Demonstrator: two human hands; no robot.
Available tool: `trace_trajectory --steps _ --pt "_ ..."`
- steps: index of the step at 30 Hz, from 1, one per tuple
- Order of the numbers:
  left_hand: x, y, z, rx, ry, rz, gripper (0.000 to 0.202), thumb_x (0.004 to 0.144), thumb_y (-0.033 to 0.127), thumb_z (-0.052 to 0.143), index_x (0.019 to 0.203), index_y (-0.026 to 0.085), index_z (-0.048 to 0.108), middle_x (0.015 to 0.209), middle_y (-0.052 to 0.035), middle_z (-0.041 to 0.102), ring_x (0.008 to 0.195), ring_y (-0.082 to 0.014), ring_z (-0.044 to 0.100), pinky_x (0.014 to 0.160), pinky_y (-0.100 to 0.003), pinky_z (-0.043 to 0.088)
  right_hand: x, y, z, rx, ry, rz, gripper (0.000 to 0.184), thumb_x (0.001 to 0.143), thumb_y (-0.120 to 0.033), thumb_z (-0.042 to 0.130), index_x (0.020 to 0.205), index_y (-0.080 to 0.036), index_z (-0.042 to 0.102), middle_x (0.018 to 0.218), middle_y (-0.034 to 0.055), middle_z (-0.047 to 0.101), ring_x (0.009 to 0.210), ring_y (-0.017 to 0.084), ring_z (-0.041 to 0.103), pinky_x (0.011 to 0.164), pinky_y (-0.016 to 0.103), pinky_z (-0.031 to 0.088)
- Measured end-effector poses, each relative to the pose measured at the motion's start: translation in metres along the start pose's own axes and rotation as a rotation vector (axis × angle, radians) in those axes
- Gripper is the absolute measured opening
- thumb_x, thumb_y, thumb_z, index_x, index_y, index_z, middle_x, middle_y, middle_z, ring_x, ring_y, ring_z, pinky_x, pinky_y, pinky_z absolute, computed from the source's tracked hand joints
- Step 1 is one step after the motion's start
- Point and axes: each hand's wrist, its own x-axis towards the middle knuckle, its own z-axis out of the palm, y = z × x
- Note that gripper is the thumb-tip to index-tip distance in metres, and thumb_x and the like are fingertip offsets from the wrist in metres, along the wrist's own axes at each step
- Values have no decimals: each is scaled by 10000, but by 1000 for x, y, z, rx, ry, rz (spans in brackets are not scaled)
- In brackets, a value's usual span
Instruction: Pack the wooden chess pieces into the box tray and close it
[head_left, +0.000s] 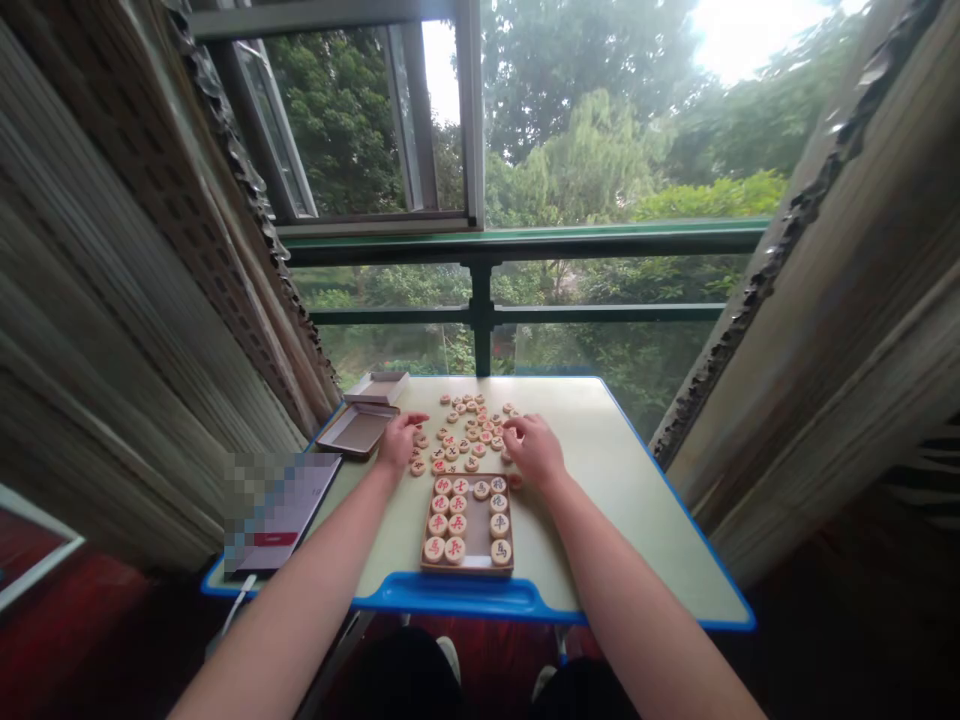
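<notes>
Several round wooden chess pieces [471,425] with red and dark characters lie loose on a pale table [622,500]. A shallow brown tray [478,530] near the front edge holds more pieces in rows. My left hand [399,440] rests at the left edge of the loose pieces, fingers curled, thumb pointing toward them. My right hand [534,448] is at the right side of the pile, fingers bent down and pinching at a piece; what it grips is too small to make out.
An open box with its lid [367,418] sits at the table's far left corner. A tablet [281,505] lies on the left near edge with a cable. Curtains hang on both sides, and a window with a green railing [525,240] is ahead.
</notes>
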Motion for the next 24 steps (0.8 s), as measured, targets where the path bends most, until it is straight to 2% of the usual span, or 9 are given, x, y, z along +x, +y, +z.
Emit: trace_trajectory --steps 2,4,8,10,13,18,22,24 --pt "-2 -2 -3 57 -20 -29 334 601 217 432 851 153 644 795 -50 653 775 -191 610 546 -246 467 3 0 4 24 13 -1 242 825 -278 472 919 -207 684 875 68 631 874 194 519 804 305 399" --pt "-5 -5 -5 85 -68 -34 332 601 218 459 864 157 652 781 -45 659 740 -186 603 543 -253 465 5 -1 8 49 -16 -50 238 818 -279 490 920 -215 695 891 64 633 886 198 512 833 312 389" --pt "-8 -10 -6 89 -152 77 277 611 194 496 824 178 672 928 -53 665 860 -189 594 745 -311 490 6 -1 11 96 -81 -164 216 803 -261 515 887 -237 711 902 38 650 888 194 507 845 313 380" --pt "-8 -10 -5 136 -173 156 233 614 183 516 776 191 684 969 -52 656 930 -195 583 856 -337 459 5 0 10 101 -89 -181 207 796 -255 525 882 -239 713 903 33 656 886 195 508 841 321 380" --pt "-9 -8 -5 239 -232 245 185 618 199 572 749 208 702 1027 -59 636 996 -210 564 937 -358 413 2 2 9 114 -82 -216 203 794 -251 533 883 -237 715 897 34 663 881 196 509 824 329 384" --pt "-11 -5 -6 349 -332 302 141 614 243 651 731 198 717 1057 -77 623 1037 -241 537 954 -388 396 1 0 9 130 -48 -281 211 813 -262 513 852 -209 713 845 46 668 854 191 518 804 325 380" --pt "-6 -8 -5 330 -330 299 164 628 221 623 753 185 724 1047 -82 629 1015 -230 557 960 -378 397 2 -1 10 92 -8 -235 231 819 -262 491 822 -181 707 773 51 658 786 182 513 785 320 368" --pt "-3 -9 -3 274 -327 275 201 647 158 545 742 178 722 1037 -78 637 990 -212 576 964 -375 400 1 0 9 68 8 -230 239 819 -271 484 818 -173 703 769 54 655 766 181 509 779 323 366"
